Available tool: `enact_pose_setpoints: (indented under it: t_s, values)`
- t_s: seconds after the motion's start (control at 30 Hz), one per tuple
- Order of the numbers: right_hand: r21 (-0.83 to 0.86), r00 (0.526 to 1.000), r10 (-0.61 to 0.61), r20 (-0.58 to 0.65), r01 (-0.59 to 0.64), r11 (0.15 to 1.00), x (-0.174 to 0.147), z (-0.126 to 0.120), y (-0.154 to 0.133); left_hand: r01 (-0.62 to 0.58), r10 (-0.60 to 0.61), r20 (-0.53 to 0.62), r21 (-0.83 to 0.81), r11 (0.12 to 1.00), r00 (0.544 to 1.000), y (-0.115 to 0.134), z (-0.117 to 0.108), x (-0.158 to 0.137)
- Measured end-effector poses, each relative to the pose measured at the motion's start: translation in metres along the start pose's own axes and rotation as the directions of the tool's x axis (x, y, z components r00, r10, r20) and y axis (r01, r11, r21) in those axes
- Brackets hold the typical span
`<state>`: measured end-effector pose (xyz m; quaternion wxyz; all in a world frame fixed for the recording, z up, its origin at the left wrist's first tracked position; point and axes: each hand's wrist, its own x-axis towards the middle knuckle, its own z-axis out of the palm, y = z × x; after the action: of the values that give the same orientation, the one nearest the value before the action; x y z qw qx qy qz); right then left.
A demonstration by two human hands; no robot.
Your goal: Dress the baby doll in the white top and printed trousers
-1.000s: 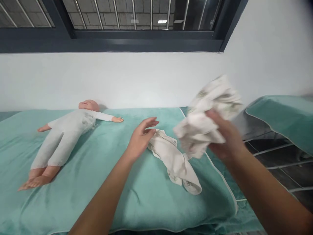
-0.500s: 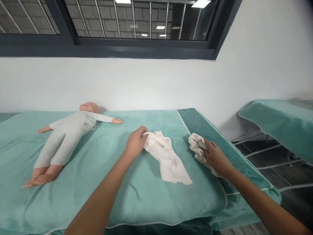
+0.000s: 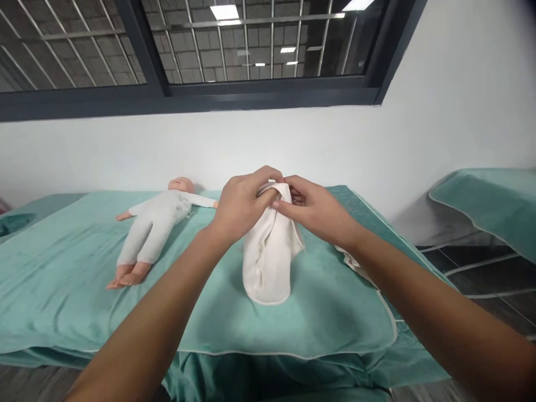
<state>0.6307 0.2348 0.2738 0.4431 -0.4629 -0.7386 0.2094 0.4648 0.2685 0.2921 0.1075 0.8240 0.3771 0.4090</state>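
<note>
A small white cloth garment (image 3: 268, 262) hangs from both my hands over the bed, its rounded lower end down near the green cover. My left hand (image 3: 249, 201) grips its top edge, the thumb pressed on the cloth near the opening. Close against it, my right hand (image 3: 316, 209) pinches the same edge between thumb and fingers. Another crumpled pale cloth (image 3: 355, 265) with dark marks lies on the bed, partly behind my right forearm. A baby doll (image 3: 157, 215) in a white bodysuit lies on its back to the left.
The green bed cover (image 3: 201, 329) with white piping spreads beneath everything. A white wall (image 3: 326, 145) and a dark-framed barred window (image 3: 268, 97) stand behind the bed. At the right, another green-covered bed (image 3: 498, 201) stands beyond a gap with metal bars.
The white garment has been lifted off the bed and now hangs down. My right hand has let go of the crumpled cloth and moved left to join my left hand.
</note>
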Motion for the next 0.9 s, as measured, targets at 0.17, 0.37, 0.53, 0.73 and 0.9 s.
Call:
enact_pose_setpoints:
  t_s: [0.17,0.37,0.53,0.73,0.9]
  values:
    - [-0.274,0.988,-0.110,-0.111,0.076,0.959,0.023,0.000,-0.010,-0.020,0.034,-0.041,0.295,0.955,0.999,-0.014,-0.025,-0.009]
    - [-0.480,0.977,-0.148,-0.154,0.057,0.875,0.018,-0.011,0.005,0.109,-0.088,-0.070,0.428,0.897,0.994,-0.047,-0.044,-0.026]
    - [-0.589,0.982,-0.094,-0.164,-0.021,0.808,0.000,-0.016,0.037,0.200,-0.194,-0.049,0.272,0.941,0.980,-0.068,-0.051,-0.034]
    - [-0.776,0.992,0.019,-0.124,-0.109,0.621,-0.021,-0.029,0.061,0.283,-0.264,-0.102,0.315,0.906,0.959,-0.084,-0.055,-0.045]
    - [-0.820,0.975,0.189,-0.117,-0.202,0.536,-0.024,-0.045,0.069,0.332,-0.436,0.160,0.440,0.834,0.885,-0.096,-0.065,-0.043]
